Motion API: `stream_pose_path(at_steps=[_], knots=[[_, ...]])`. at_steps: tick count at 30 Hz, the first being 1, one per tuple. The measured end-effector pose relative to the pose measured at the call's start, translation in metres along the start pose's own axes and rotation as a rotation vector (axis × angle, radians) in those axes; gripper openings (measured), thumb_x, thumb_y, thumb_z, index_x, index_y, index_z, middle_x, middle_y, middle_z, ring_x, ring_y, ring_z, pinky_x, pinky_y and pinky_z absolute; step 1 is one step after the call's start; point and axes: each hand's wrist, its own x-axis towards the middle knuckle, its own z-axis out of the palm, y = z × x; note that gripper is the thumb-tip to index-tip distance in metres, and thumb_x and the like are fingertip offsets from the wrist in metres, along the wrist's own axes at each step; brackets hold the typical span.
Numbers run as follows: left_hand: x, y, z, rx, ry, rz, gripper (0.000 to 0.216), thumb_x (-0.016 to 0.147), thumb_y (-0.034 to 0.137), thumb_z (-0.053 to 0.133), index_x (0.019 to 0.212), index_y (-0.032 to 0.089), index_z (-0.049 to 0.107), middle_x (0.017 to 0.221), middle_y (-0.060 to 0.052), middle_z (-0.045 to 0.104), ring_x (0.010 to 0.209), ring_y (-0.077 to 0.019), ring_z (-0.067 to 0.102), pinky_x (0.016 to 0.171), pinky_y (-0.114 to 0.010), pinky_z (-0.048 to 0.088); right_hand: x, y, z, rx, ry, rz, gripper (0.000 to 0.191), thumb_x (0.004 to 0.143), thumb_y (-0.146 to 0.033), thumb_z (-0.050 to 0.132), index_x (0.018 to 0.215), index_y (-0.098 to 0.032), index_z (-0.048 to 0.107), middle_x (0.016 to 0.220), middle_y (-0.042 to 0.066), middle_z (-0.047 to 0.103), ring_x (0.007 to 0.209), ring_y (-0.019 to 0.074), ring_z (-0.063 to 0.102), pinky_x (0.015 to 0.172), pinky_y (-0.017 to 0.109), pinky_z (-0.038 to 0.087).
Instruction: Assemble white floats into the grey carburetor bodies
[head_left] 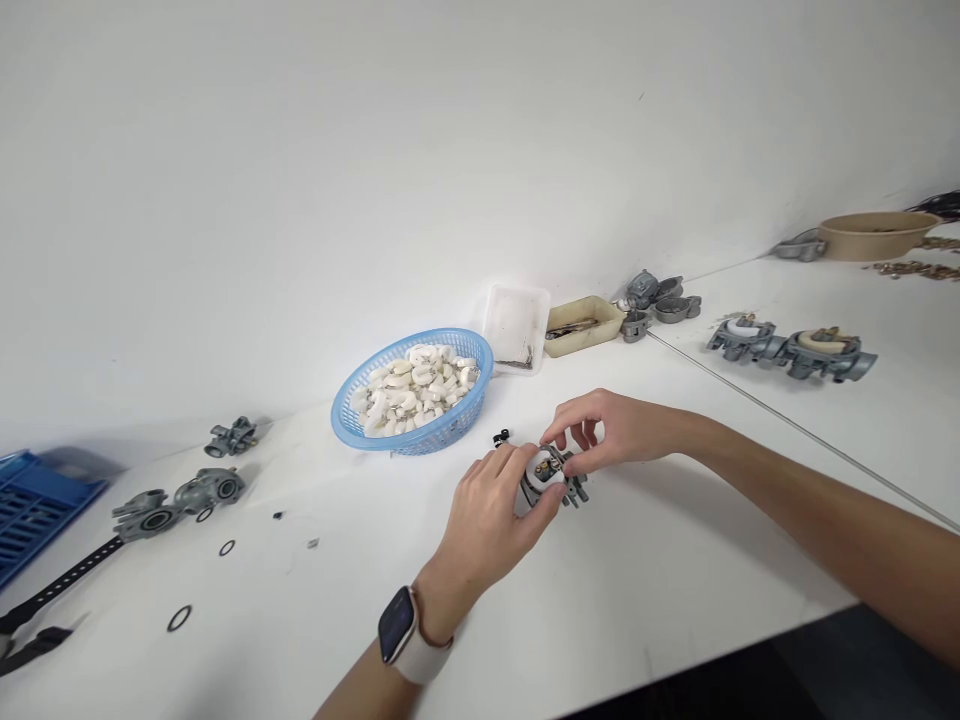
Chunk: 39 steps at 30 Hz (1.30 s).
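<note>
A grey metal carburetor body (553, 480) with a white float piece on it rests on the white table (637, 590), held between both hands. My left hand (491, 520), a smartwatch on its wrist, is wrapped round its left side with the thumb on the white piece. My right hand (604, 430) pinches the part's top right edge with fingertips curled. A blue basket (412, 392) full of white curved float pieces stands just behind the hands.
Grey carburetor bodies (180, 498) and black O-rings (178, 618) lie at the left by a blue crate (34, 505). Small trays (516, 325) sit behind the basket. Assembled carburetors (791, 348) and a tan bowl (874, 235) are at the right.
</note>
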Motion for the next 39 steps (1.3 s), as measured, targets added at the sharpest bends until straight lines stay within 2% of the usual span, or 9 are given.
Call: stream_pose_path(at_steps=[21,39], knots=[[-0.0009,-0.0001,-0.0012,-0.015,-0.041,-0.001,0.027,0.11,0.044,0.052,0.126,0.024,0.058,0.101,-0.005,0.069,0.088,-0.024,0.067,0.074,-0.036,0.053,-0.0012,-0.005,-0.001,-0.006,0.007,-0.005,0.049,0.079,-0.056,0.085,0.119,-0.028,0.082,0.105,0.005,0.074,0.081,0.0185,0.063,0.075,0.033,0.053],[-0.0007,0.0,-0.0019,-0.056,-0.038,-0.025,0.026,0.109,0.043,0.055,0.127,0.025,0.059,0.108,-0.006,0.069,0.094,-0.0246,0.068,0.078,-0.037,0.055,-0.0013,-0.0042,-0.0009,-0.009,0.003,-0.007,0.05,0.079,-0.056,0.085,0.121,-0.028,0.081,0.105,0.005,0.074,0.081,0.0185,0.063,0.075,0.033,0.053]])
